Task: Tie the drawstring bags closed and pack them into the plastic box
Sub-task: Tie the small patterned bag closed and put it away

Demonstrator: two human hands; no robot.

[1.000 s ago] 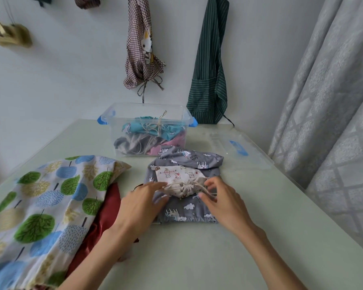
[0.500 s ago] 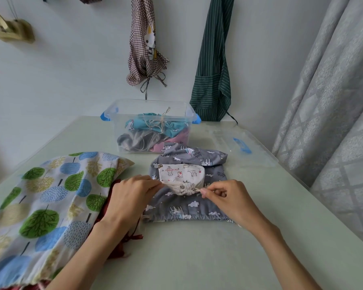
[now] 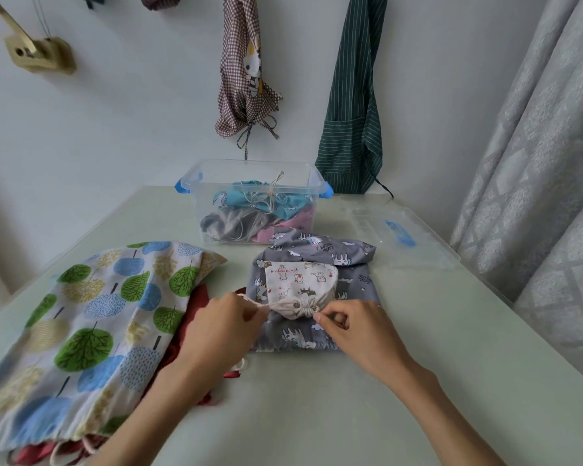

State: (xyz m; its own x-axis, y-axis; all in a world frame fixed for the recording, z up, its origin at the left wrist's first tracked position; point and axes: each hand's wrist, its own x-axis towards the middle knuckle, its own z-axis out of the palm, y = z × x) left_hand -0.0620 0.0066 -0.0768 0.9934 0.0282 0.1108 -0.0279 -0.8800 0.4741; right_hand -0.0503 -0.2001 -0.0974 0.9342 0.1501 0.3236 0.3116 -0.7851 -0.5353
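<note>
A small cream drawstring bag (image 3: 300,283) with animal prints lies on top of a grey unicorn-print bag (image 3: 354,274) in the middle of the table. Its mouth is gathered tight, facing me. My left hand (image 3: 223,331) pinches the cord on the left of the mouth and holds it taut. My right hand (image 3: 354,327) pinches the cord on the right side. The clear plastic box (image 3: 196,183) with blue latches stands behind, holding several tied bags.
A large tree-print bag (image 3: 81,324) lies at the left over a red bag (image 3: 196,304). The box's clear lid (image 3: 398,237) rests at the right rear. Aprons hang on the wall behind; a grey curtain borders the table's right edge.
My hands have pulled apart sideways along the cord, and the cream bag's mouth has cinched tighter. The left cord is now stretched taut.
</note>
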